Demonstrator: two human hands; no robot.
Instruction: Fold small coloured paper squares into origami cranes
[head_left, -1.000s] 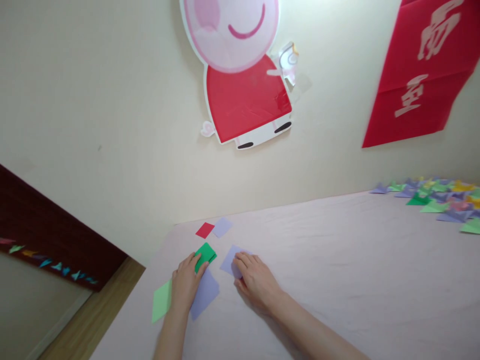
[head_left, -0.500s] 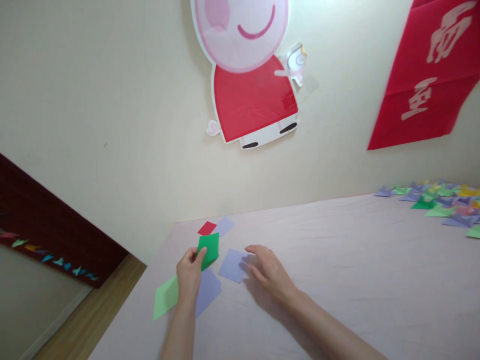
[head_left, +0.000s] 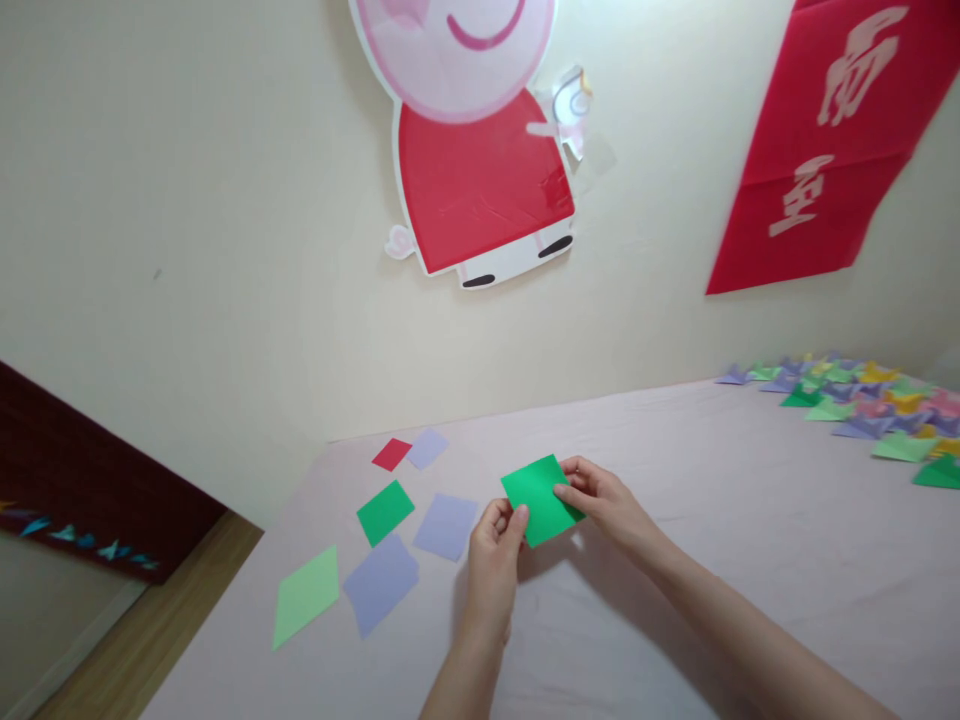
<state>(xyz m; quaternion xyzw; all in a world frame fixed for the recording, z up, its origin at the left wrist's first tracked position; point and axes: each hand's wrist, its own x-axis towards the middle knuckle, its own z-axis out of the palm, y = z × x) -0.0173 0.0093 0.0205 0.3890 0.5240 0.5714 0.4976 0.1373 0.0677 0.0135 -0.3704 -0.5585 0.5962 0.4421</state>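
Note:
Raised over the cloth-covered surface is a green paper square (head_left: 538,495), held between both hands. My left hand (head_left: 495,550) pinches its lower left corner, thumb on top. On the right edge, my right hand (head_left: 600,500) grips it with the thumb over the paper and fingers behind. Left of the hands lie more paper squares: a lavender one (head_left: 445,527), a second green one (head_left: 385,512), a larger lavender one (head_left: 382,585) and a light green one (head_left: 307,597). Farther back, a small red paper (head_left: 391,455) touches another lavender piece (head_left: 428,449).
Several folded paper figures (head_left: 844,400) stand in rows at the far right. The pale cloth (head_left: 675,600) meets the wall at the back. A pink cartoon cutout (head_left: 484,180) and a red banner (head_left: 810,180) hang there. A dark red panel (head_left: 75,480) is at the left.
My left hand has brought the green square rightward, away from the other papers. My right hand has come up and taken its right edge. The view has shifted slightly to the right.

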